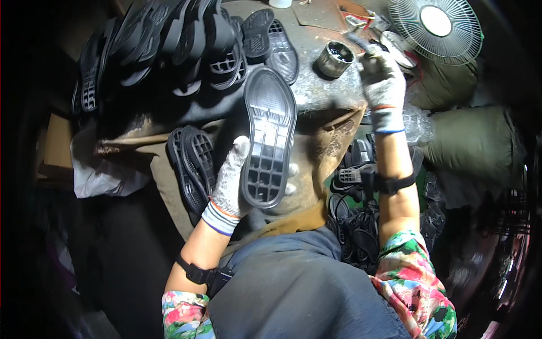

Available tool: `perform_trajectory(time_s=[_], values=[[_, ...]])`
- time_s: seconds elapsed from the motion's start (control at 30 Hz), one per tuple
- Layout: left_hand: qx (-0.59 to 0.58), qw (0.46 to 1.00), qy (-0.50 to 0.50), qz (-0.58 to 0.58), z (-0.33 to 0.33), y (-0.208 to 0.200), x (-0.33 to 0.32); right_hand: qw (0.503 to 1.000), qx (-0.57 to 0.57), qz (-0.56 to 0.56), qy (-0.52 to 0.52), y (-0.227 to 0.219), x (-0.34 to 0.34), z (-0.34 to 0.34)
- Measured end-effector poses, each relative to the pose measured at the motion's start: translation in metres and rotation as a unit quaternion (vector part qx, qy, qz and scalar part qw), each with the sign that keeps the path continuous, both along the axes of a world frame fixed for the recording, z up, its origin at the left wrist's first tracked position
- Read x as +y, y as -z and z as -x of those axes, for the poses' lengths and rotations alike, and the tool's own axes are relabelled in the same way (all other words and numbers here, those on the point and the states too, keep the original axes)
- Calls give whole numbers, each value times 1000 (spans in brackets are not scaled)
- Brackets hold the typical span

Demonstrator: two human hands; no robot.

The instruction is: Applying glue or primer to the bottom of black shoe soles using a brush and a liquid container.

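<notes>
A black shoe sole point(271, 135) is upright in my left hand point(228, 178), its gridded side facing me. The gloved thumb lies along the sole's left edge, and fingertips show at its right edge. My right hand point(384, 82), also in a white knit glove, is closed at the upper right around what looks like a brush point(357, 42); its greyish end points up and left, and the rest is hidden in the fist. Beside that hand stands a round, stained can point(334, 61) with dark, glossy stuff inside.
Several black soles point(195, 34) are piled at the table's far left, with more soles point(195, 158) by my left forearm. A fan point(436, 21) stands at the far right, near stuffed green sacks point(471, 144). Dark footwear parts point(358, 220) lie below my right forearm.
</notes>
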State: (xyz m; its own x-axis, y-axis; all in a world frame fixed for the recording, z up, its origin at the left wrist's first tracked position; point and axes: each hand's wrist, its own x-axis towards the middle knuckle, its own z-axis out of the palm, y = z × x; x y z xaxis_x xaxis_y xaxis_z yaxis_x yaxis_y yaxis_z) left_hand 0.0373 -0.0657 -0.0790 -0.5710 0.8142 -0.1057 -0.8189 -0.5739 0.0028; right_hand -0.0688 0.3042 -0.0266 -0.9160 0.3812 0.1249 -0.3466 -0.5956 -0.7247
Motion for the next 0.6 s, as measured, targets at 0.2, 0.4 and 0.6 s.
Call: perform_trajectory(time_s=[0.2,0.4,0.6], values=[[-53,995,84,29,-4,24,-22,887,0,-454,85,26,-78,-22],[-30,991,120,51,-2,35,-31,771,78,-620,123,40,-90,-36],[-34,989,140,-7,-2,48,-23,946,-59,-318,-22,19,-141,-87]])
